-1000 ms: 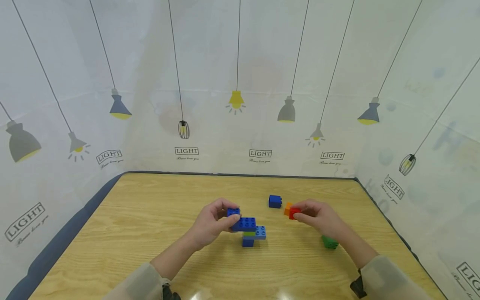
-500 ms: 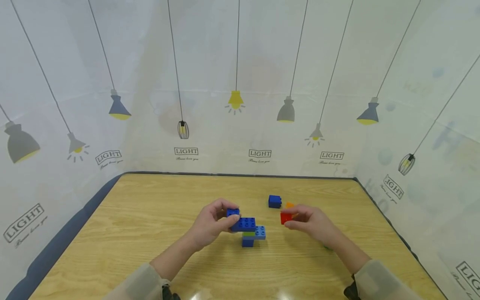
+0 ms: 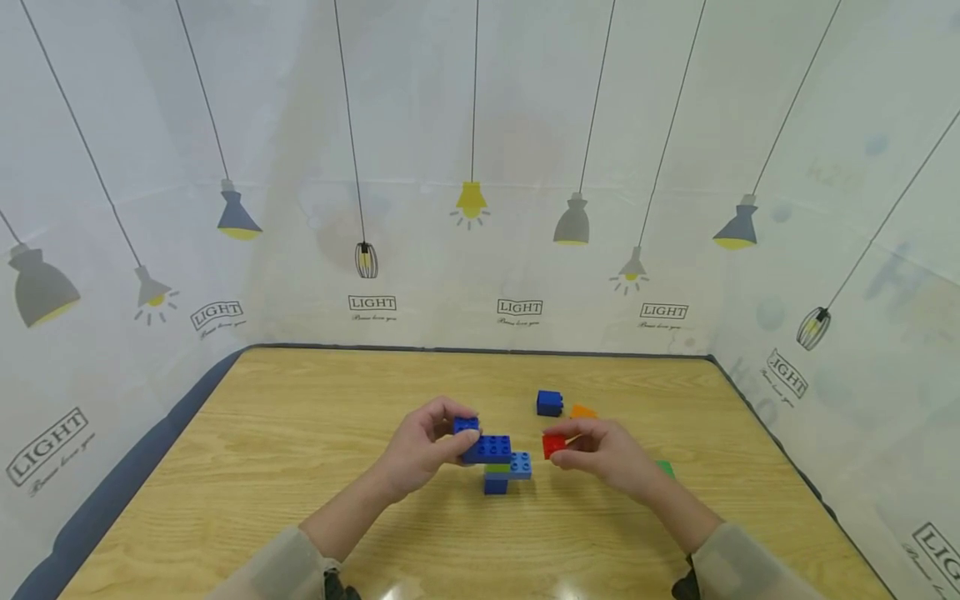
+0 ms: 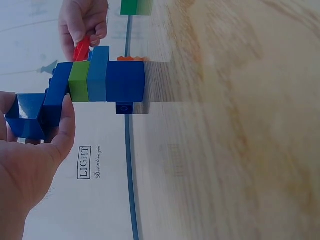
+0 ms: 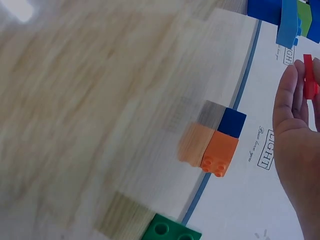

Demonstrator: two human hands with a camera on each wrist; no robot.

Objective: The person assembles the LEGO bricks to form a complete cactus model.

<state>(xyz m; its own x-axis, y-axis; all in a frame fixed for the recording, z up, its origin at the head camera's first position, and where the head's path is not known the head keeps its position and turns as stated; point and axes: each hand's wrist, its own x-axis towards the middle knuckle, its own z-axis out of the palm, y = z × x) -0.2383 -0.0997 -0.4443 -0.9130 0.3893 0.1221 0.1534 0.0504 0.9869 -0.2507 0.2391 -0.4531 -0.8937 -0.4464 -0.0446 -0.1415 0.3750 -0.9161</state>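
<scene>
Near the middle of the table stands a stack of toy bricks: a dark blue brick (image 3: 495,484) at the bottom, a light blue brick (image 3: 521,465), a lime green brick (image 4: 79,81) and a long dark blue brick (image 3: 491,448) above. A small blue brick (image 3: 466,424) tops its left end. My left hand (image 3: 423,446) grips that upper left end between thumb and fingers. To the right of the stack, apart from it, my right hand (image 3: 611,454) pinches a red brick (image 3: 553,446) in the air. In the right wrist view the red brick (image 5: 308,77) looks thin.
Behind the right hand lie a dark blue brick (image 3: 550,403) and an orange brick (image 5: 220,153). A green brick (image 5: 171,229) lies to the right, partly hidden by the right arm in the head view. A printed curtain (image 3: 420,250) surrounds the wooden table (image 3: 315,392).
My right hand has carried the red brick leftward, away from the orange brick and nearer the stack. My left hand keeps its grip and has barely moved.
</scene>
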